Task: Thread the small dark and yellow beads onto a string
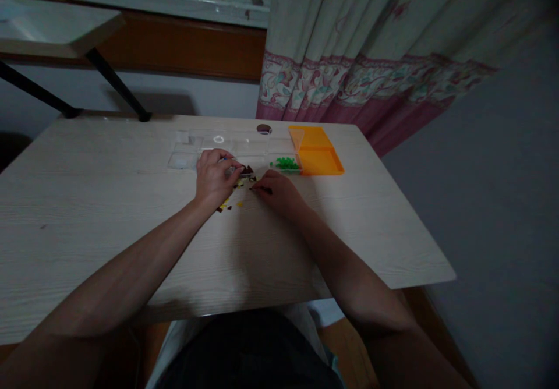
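Note:
My left hand [215, 177] is at the front edge of a clear plastic compartment box [248, 144], thumb and fingers closed on its rim. Dark brown pieces [247, 169] lie by the fingertips. Just to the right, my right hand [279, 194] is low over the table, its fingers pinched round a small dark brown piece [252, 188]. Small yellow pieces [240, 204] and brown bits [229, 208] are scattered on the tabletop between and below the hands. Green pieces [286, 163] fill the box's front right compartment.
An orange tray-like lid [321, 161] lies open at the box's right end. Behind the box rests a dark brown oval [264, 128]. A raised shelf [65, 28] on black legs [117, 86] stands at the back left. A curtain [340, 74] hangs behind the pale wooden table [131, 220].

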The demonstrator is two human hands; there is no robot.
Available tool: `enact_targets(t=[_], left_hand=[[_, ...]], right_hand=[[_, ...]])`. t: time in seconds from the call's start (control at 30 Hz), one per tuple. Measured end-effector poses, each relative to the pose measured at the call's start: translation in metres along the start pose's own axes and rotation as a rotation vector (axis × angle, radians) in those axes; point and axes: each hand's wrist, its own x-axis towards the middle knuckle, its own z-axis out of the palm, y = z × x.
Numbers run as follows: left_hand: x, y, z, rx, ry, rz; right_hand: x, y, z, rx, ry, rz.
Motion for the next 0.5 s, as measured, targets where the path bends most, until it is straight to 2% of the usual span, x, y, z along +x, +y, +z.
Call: enact_targets(t=[0.27, 0.5], left_hand=[[-0.0006, 0.0011, -0.0012, 0.001, -0.007, -0.007], [-0.0002, -0.0001, 0.0001, -0.026, 0.005, 0.013]], right_hand=[[-0.0011, -0.0023, 0.0048, -0.058, 0.031, 0.037], [0.0014, 0.0043, 0.006, 0.044, 0.095, 0.082]])
